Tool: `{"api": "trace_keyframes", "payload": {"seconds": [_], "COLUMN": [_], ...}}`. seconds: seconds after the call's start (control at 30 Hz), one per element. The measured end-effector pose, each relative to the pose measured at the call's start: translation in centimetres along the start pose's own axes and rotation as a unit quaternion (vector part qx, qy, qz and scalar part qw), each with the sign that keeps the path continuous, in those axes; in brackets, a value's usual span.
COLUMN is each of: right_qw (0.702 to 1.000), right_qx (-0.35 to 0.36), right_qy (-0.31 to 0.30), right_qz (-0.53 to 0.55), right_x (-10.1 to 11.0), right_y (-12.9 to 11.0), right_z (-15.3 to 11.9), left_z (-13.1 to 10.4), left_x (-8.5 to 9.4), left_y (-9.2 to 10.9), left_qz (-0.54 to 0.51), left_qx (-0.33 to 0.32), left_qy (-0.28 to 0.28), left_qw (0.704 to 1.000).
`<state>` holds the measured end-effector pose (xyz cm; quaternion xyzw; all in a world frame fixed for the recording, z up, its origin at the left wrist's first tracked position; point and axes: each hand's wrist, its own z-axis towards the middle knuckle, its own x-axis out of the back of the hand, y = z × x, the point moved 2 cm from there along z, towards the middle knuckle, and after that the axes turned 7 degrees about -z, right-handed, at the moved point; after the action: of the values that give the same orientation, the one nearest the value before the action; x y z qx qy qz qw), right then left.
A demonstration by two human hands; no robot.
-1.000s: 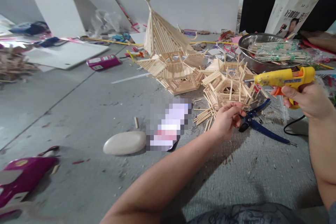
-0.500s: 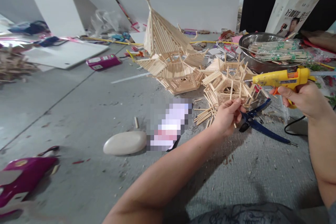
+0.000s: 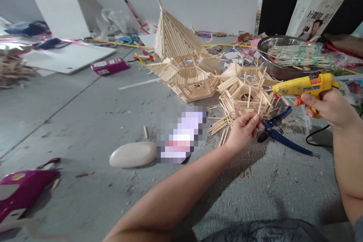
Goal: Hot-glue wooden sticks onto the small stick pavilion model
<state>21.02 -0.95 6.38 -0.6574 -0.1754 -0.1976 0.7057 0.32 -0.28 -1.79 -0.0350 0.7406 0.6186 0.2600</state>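
Between the thumb and fingers of my left hand (image 3: 246,130) is a thin wooden stick (image 3: 260,109), held upright. It stands in front of a many-sided wooden stick frame (image 3: 241,96) on the floor. My right hand (image 3: 329,106) is wrapped round the handle of a yellow glue gun (image 3: 300,85), its nozzle pointing left towards the frame. Below the glue gun lie blue-handled cutters (image 3: 286,141). Loose cut sticks (image 3: 218,125) are scattered left of my left hand. Behind and left stands a pointed-roof stick model (image 3: 181,41).
A metal bowl (image 3: 263,58) of bagged sticks stands at the back right, near a white bag (image 3: 314,5). A blurred phone (image 3: 184,132) and an oval pale object (image 3: 133,154) lie on the floor. Purple devices (image 3: 25,189) are at the left.
My left hand has drawn slightly down and nearer with the stick, away from the frame. The glue gun has hardly moved. The whole view has shifted a little.
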Motion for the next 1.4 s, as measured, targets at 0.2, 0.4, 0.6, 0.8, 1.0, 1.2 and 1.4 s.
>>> {"api": "trace_keyframes", "payload": {"seconds": [0.2, 0.4, 0.6, 0.8, 1.0, 1.2, 1.4], "right_qw": [0.999, 0.999, 0.999, 0.999, 0.999, 0.999, 0.999], "right_qx": [-0.016, -0.015, -0.015, -0.022, -0.017, -0.017, -0.006], "right_qy": [-0.033, -0.037, -0.037, -0.038, -0.036, -0.037, -0.035], "right_qz": [-0.007, 0.009, 0.023, 0.026, 0.022, 0.026, 0.032], "right_x": [0.18, 0.15, 0.11, 0.08, 0.17, 0.27, 0.22], "right_y": [0.23, 0.2, 0.04, 0.1, 0.33, 0.3, 0.24], "right_z": [-0.18, -0.2, -0.24, -0.21, -0.22, -0.33, -0.26], "left_z": [-0.09, -0.11, -0.08, 0.13, 0.29, 0.25, 0.13], "left_x": [0.03, 0.04, 0.08, 0.23, 0.34, 0.38, 0.45], "left_y": [0.04, 0.09, -0.01, -0.22, -0.43, -0.47, -0.29], "left_qz": [-0.002, 0.002, 0.011, 0.02, 0.025, 0.032, 0.056], "left_qx": [-0.01, -0.011, -0.013, -0.026, -0.03, -0.038, -0.044], "left_qy": [-0.01, -0.02, -0.022, -0.032, -0.042, -0.047, -0.054], "left_qw": [1.0, 1.0, 1.0, 0.999, 0.998, 0.998, 0.996]}}
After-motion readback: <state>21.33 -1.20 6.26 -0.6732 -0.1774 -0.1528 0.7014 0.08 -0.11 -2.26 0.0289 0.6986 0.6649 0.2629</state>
